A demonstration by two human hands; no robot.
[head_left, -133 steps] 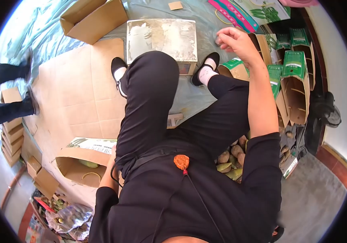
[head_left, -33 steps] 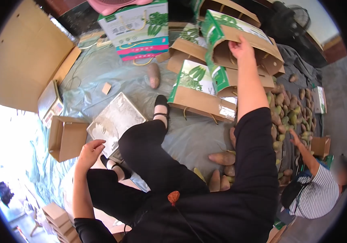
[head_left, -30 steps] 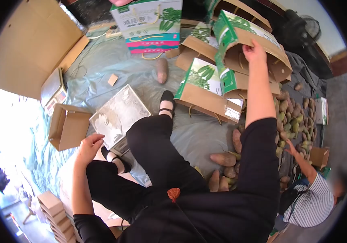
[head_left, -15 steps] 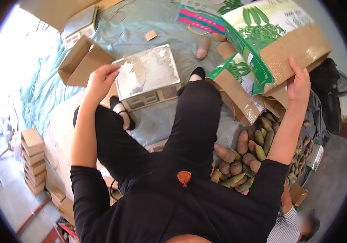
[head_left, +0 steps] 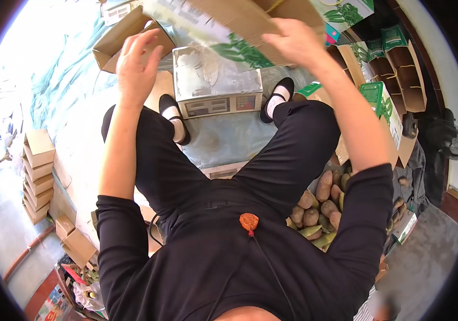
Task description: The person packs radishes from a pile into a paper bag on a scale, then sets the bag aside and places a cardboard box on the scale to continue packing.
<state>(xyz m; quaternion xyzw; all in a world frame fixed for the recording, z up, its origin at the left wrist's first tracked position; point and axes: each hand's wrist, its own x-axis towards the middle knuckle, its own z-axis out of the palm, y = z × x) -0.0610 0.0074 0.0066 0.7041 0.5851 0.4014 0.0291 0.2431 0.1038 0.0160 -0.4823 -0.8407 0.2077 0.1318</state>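
My right hand [head_left: 297, 44] grips the edge of a cardboard carton [head_left: 239, 20] printed with green pods and leaves. The carton is tilted and partly blurred, hanging over the far part of a weighing scale [head_left: 207, 85] that stands between my feet. My left hand [head_left: 139, 67] is raised with its fingers spread and holds nothing. It is close to the near side of an open brown cardboard box [head_left: 112, 45] left of the scale. The scale's top plate has whitish, worn patches, and its keypad and display face me.
Brown and green tubers [head_left: 314, 208] lie heaped beside my right leg. Printed cartons [head_left: 400, 69] stand open at the right, near a black fan [head_left: 445, 134]. Stacked brown boxes [head_left: 39, 176] are at the left. Another person's blurred head [head_left: 384, 307] shows at lower right.
My right hand has swung the carton leftward from the right side to above the scale. My left hand's fingers have gone from pinched to spread. The view has shifted too.
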